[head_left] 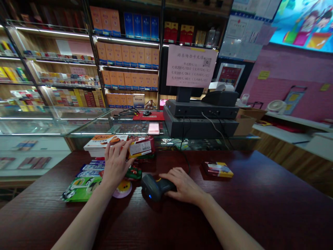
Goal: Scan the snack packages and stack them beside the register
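My left hand [117, 161] grips a red and yellow snack packet [142, 147] by its left end, its printed label side facing me. Lower down, my right hand [183, 184] is wrapped round the handle of a dark barcode scanner [153, 187], which shows a small blue light and lies low over the table. Beneath and beside my left forearm are a green snack bag [80, 189], several blue packets [91, 170] and a round pink-rimmed item [122, 189] with a yellow middle. A white and orange box [104, 142] stands behind my left hand. Another red and yellow packet [217, 169] lies right of my right hand.
The dark wooden table [260, 208] spreads beneath both hands. Behind it, a glass counter [85, 128] holds a black cash register [200, 116] with a paper sign [191, 66] above. A scanner cable [186, 158] runs back toward the register. Stocked shelves [127, 66] line the wall.
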Available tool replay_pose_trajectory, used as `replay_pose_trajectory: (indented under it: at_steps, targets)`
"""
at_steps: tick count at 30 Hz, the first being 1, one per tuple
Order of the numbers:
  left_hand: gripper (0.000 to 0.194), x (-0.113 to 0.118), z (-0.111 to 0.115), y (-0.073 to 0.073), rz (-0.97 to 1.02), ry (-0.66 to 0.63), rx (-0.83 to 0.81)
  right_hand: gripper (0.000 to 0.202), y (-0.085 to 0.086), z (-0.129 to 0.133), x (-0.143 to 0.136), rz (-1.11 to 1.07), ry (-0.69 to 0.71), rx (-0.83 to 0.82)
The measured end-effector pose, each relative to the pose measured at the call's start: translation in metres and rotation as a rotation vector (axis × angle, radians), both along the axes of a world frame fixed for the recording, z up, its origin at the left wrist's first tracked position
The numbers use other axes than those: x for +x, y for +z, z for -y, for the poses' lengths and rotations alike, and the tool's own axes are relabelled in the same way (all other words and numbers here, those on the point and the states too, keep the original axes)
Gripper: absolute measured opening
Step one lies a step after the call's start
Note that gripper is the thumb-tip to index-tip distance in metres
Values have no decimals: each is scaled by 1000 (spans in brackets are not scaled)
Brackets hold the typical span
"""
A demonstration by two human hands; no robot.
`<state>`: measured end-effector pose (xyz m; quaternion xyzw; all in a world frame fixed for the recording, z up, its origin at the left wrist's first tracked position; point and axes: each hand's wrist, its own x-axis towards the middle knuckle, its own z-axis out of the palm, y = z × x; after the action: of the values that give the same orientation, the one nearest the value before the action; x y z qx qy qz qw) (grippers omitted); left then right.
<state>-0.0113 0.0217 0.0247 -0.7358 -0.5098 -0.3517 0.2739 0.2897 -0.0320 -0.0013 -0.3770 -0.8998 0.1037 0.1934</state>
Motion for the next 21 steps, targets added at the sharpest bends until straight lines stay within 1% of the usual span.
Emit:
replay_pose_trajectory:
  at_steps: [4,9,14,21]
  targets:
    - [67,0,0,0,-2,8,10,59,5,2,1,10,-37,11]
    - [64,0,1,1,-13,19,2,63,10,0,6,-73,-123,-5]
    - [67,2,1,0,-13,22,9,56,13,0,12,-160,-191,-1]
    - [67,3,4,3,-2,16,-17,49,15,-1,15,-213,-201,12]
